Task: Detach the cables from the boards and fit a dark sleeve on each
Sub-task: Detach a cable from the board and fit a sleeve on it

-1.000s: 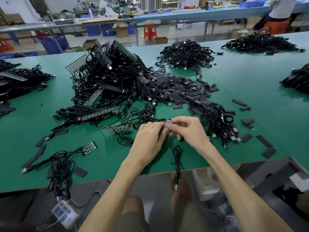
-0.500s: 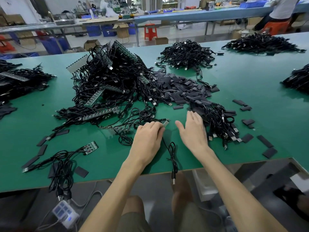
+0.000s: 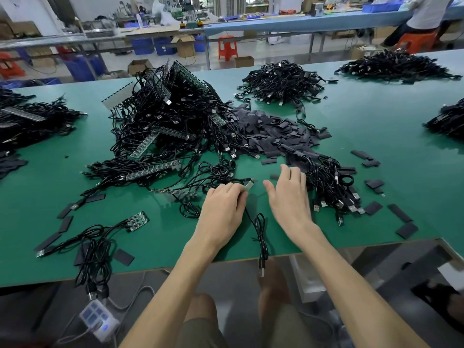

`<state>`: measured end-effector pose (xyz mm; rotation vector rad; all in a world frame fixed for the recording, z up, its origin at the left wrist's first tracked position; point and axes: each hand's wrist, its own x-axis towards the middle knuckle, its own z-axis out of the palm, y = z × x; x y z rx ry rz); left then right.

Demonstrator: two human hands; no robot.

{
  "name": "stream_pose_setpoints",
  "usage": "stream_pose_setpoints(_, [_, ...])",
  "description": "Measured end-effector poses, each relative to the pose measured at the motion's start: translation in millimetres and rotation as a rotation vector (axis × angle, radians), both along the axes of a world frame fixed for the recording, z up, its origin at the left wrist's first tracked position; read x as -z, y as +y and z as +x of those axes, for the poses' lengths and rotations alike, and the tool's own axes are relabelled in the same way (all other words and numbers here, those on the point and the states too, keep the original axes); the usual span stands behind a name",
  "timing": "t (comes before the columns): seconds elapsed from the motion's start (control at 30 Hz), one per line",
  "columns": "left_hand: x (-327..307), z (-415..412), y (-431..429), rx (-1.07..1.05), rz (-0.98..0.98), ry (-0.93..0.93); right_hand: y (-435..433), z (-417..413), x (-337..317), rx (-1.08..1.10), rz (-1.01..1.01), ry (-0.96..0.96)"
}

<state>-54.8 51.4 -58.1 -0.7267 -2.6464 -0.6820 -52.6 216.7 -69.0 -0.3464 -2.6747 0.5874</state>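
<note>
We see a plain matte green worktop (image 3: 376,151). On it the tangled thin cables (image 3: 175,116) are black, the flat rectangular sleeves (image 3: 271,131) dark grey, and the narrow circuit-board strips (image 3: 150,171) green. Beyond the far edge stand a red-orange plastic stool (image 3: 227,47) and blue plastic crates (image 3: 141,46).

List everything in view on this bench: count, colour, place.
Green workbench: one, green, fills the view.
Tangle of black cables on green board strips: one, black and green, centre-left.
Flat dark sleeves: one heap plus strays, dark grey, centre and right.
Black cable piles: at least four, black, far side and edges.
Small green circuit board: one, green, near left.
White power strip: one, white, below near edge.
Black USB cable: one, black, centre, hanging over near edge.
Left hand: one, holding that cable's end.
Right hand: one, open, over the bench.
</note>
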Motion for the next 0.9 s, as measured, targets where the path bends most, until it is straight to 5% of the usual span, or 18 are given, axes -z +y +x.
stream_pose_setpoints(0.43, [2.1,-2.7,1.2,-0.007,0.011,0.001,3.7,1.7,-1.3,0.052,0.056,0.034])
stream_pose_setpoints(0.7, [4.1,-3.9,1.1,-0.010,-0.007,-0.011,5.9,4.4,-4.1,-0.301,-0.615,0.126])
stream_pose_setpoints(0.9, [6.2,-4.8,0.6,-0.022,-0.037,0.001,7.5,3.5,-3.9,-0.382,-0.733,0.087])
